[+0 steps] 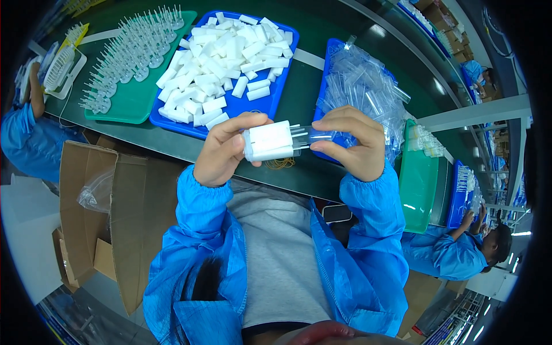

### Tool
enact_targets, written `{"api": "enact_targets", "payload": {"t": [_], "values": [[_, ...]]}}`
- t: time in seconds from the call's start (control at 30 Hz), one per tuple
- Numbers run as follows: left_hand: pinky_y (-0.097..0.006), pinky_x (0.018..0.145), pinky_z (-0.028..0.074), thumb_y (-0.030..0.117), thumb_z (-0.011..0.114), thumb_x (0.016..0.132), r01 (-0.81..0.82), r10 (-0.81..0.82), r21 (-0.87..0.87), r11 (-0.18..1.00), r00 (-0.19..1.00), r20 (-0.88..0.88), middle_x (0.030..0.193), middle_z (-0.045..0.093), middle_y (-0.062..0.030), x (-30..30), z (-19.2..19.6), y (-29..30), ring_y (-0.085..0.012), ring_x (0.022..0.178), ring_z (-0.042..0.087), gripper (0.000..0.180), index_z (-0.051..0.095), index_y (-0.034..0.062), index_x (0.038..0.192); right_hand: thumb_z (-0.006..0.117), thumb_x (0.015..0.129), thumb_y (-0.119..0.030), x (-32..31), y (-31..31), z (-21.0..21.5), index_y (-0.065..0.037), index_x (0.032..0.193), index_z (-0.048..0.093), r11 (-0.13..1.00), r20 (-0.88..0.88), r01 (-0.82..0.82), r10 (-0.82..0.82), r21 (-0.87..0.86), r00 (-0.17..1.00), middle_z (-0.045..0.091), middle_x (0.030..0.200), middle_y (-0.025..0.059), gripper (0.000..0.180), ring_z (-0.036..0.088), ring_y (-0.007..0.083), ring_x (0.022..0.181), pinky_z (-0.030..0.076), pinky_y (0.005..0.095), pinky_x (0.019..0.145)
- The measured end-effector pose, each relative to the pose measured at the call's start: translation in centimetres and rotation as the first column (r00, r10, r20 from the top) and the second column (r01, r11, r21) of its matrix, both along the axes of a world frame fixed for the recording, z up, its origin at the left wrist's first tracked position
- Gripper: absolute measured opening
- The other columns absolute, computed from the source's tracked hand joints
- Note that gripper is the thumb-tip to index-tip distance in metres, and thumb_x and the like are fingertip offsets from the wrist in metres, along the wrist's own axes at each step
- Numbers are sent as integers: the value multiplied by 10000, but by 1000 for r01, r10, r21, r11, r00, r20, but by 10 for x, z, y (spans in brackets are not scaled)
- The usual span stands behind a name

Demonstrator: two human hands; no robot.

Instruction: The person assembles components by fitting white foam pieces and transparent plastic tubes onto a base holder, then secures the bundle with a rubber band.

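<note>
My left hand (pixel 223 148) is closed around a bundle of short white cylinders (pixel 269 141), held sideways above the table's near edge. Thin pale prongs (pixel 300 135) stick out of its right end. At those prongs, my right hand (pixel 357 141) pinches a clear plastic tube (pixel 319 137) between thumb and fingers. Tube and prongs overlap; how far one goes into the other I cannot tell. Just beyond my hands, a blue tray (pixel 270 106) bears a heap of loose white cylinders (pixel 230 57). Another blue tray (pixel 322 86) holds piled clear tubes (pixel 362 86).
A green tray (pixel 123 112) at far left carries rows of clear pronged pieces (pixel 138 52). A second green tray (pixel 417 190) on the right holds white assembled pieces (pixel 424 142). Rubber bands (pixel 280 163) lie under my hands. An open cardboard box (pixel 129 218) stands left. Co-workers sit on both sides.
</note>
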State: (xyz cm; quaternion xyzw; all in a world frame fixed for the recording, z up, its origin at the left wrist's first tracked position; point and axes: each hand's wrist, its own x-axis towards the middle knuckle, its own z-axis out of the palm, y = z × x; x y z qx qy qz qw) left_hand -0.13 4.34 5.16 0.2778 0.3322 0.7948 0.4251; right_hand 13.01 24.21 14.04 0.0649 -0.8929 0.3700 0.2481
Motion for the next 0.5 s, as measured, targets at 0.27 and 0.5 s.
{"api": "enact_targets", "payload": {"t": [0.27, 0.5], "values": [[-173, 430, 400, 489, 657, 794, 167, -229, 229, 959, 933, 279, 1057, 489, -58, 15, -17, 16, -98, 745, 548, 536, 539, 78, 1116, 795, 625, -112, -15, -18, -7, -14, 852, 685, 986, -199, -99, 125, 137, 972, 661, 832, 95, 270, 630, 238, 751, 509, 319, 648], [-164, 412, 430, 447, 561, 880, 207, -289, 251, 946, 890, 353, 1103, 499, -103, 19, -22, 19, -98, 643, 556, 428, 510, 90, 1111, 771, 667, -129, -13, -24, -9, -13, 891, 687, 960, -253, -65, 137, 271, 958, 643, 830, 94, 266, 609, 245, 729, 511, 324, 651]]}}
